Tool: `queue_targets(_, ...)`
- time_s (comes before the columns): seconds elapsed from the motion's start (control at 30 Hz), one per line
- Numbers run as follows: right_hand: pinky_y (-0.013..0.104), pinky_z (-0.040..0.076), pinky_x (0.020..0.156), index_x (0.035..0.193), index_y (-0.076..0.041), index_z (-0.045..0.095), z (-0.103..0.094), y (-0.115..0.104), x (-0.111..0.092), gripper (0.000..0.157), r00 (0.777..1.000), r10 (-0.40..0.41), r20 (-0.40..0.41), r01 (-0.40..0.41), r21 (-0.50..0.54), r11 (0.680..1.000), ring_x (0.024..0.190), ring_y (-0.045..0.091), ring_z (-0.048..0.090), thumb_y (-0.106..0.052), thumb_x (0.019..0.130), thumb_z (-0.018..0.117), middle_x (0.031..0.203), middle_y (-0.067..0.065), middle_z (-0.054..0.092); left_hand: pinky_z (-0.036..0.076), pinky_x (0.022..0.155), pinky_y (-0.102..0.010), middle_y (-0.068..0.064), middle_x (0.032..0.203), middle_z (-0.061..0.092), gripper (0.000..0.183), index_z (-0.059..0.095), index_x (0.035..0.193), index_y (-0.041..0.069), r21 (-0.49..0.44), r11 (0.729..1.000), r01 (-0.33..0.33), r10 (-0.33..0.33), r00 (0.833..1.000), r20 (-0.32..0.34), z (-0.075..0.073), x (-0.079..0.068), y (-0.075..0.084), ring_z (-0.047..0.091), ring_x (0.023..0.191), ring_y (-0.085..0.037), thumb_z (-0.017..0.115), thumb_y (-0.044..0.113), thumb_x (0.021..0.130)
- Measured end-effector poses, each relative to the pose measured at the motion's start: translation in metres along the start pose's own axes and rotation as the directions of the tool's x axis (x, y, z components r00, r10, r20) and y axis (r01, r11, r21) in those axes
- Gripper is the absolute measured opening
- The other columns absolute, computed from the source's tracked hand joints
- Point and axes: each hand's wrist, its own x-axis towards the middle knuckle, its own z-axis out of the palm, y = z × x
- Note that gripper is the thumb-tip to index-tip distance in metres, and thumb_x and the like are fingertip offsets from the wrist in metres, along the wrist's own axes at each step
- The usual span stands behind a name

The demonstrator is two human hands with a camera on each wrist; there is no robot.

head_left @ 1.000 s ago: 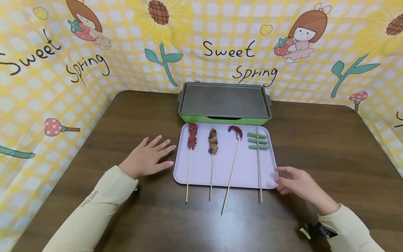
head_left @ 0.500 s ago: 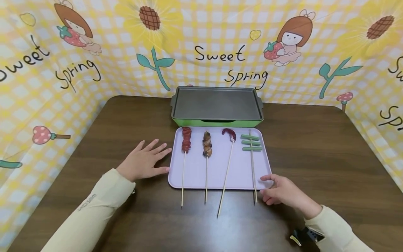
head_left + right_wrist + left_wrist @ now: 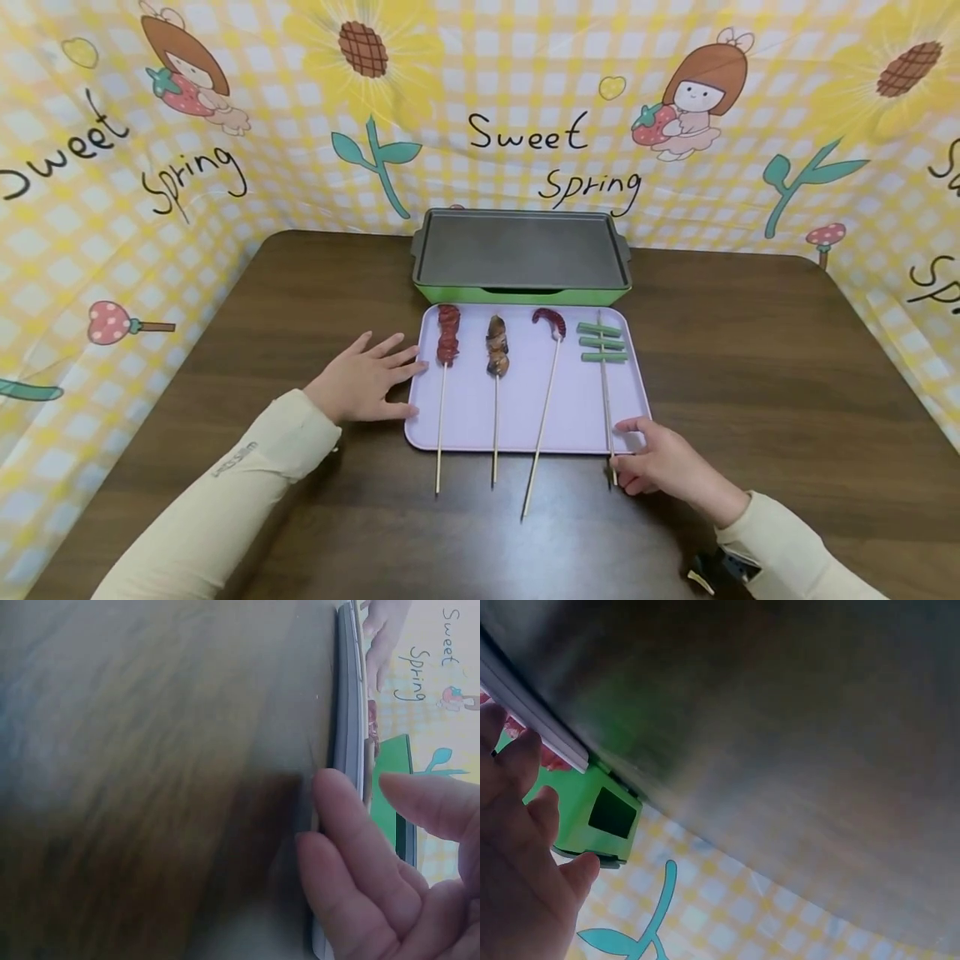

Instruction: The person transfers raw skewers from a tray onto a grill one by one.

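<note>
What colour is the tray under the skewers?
The tray is plain pale lilac; it shows best in the head view.

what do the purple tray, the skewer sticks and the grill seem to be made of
The tray looks like smooth plastic, judging by its even lilac colour and rounded rim. The skewer sticks are probably bamboo or wood: thin, pale tan, unpainted-looking. On the grill, the flat, dark grey top plate suggests matte coated metal; the green body could be plastic or painted metal.
</note>
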Motion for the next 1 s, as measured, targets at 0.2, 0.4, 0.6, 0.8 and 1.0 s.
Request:
queue_targets(0.2, 0.037, 0.055, 0.054, 0.124, 0.015, 0.040, 0.0035, 0.0007, 0.0021, 0.047, 1.000, 0.001, 0.022, -0.001, 0.019, 1.000, 0.055, 0.021, 0.064, -0.002, 0.087, 0.064, 0.067, 0.010, 0.065, 0.016, 0.109, -0.060, -0.007, 0.148, 0.041, 0.082, 0.047, 0.143, 0.017, 0.090, 0.995, -0.033, 0.033, 0.999, -0.005, -0.0024, 0.0016, -0.0024, 0.024, 0.142, -0.034, 0.051, 0.070, 0.082)
queue_targets(0.4, 0.035, 0.055, 0.053, 0.124, 0.016, 0.039, 0.0053, 0.0028, 0.0044, 0.047, 0.997, 0.032, 0.063, -0.037, 0.077, 0.996, 0.054, 0.018, 0.064, 0.000, 0.086, 0.063, 0.067, 0.009, 0.065, 0.016, 0.109, -0.061, -0.007, 0.149, 0.040, 0.085, 0.045, 0.145, 0.016, 0.109, 0.993, -0.044, 0.043, 0.999, 0.011, 0.0011, 0.0015, -0.0030, 0.024, 0.141, -0.035, 0.053, 0.070, 0.079)
queue_targets(0.6, 0.033, 0.055, 0.053, 0.127, 0.016, 0.034, 0.0053, 0.0016, 0.0076, 0.051, 0.995, 0.041, 0.092, -0.055, 0.151, 0.987, 0.053, 0.013, 0.063, 0.003, 0.086, 0.061, 0.068, 0.009, 0.066, 0.016, 0.109, -0.062, -0.009, 0.149, 0.040, 0.088, 0.046, 0.144, 0.014, 0.077, 0.997, -0.021, 0.021, 1.000, 0.000, 0.0014, 0.0026, -0.0008, 0.024, 0.141, -0.036, 0.056, 0.070, 0.077)
queue_targets(0.8, 0.029, 0.055, 0.051, 0.127, 0.017, 0.031, 0.0044, 0.0007, 0.0095, 0.051, 0.994, 0.034, 0.101, -0.054, 0.203, 0.978, 0.050, 0.011, 0.061, 0.007, 0.085, 0.059, 0.067, 0.011, 0.066, 0.017, 0.108, -0.062, -0.010, 0.149, 0.040, 0.086, 0.046, 0.144, 0.013, 0.056, 0.998, -0.018, 0.019, 1.000, -0.017, 0.0017, 0.0040, -0.0001, 0.025, 0.140, -0.037, 0.058, 0.067, 0.078)
queue_targets(1.0, 0.029, 0.054, 0.050, 0.127, 0.017, 0.030, 0.0033, 0.0021, 0.0086, 0.051, 0.996, 0.008, 0.084, -0.028, 0.239, 0.971, 0.051, 0.011, 0.060, 0.009, 0.085, 0.058, 0.068, 0.011, 0.066, 0.017, 0.108, -0.062, -0.011, 0.149, 0.040, 0.086, 0.046, 0.143, 0.011, 0.036, 0.999, -0.016, 0.017, 1.000, -0.017, 0.0000, 0.0036, 0.0009, 0.026, 0.140, -0.038, 0.059, 0.066, 0.079)
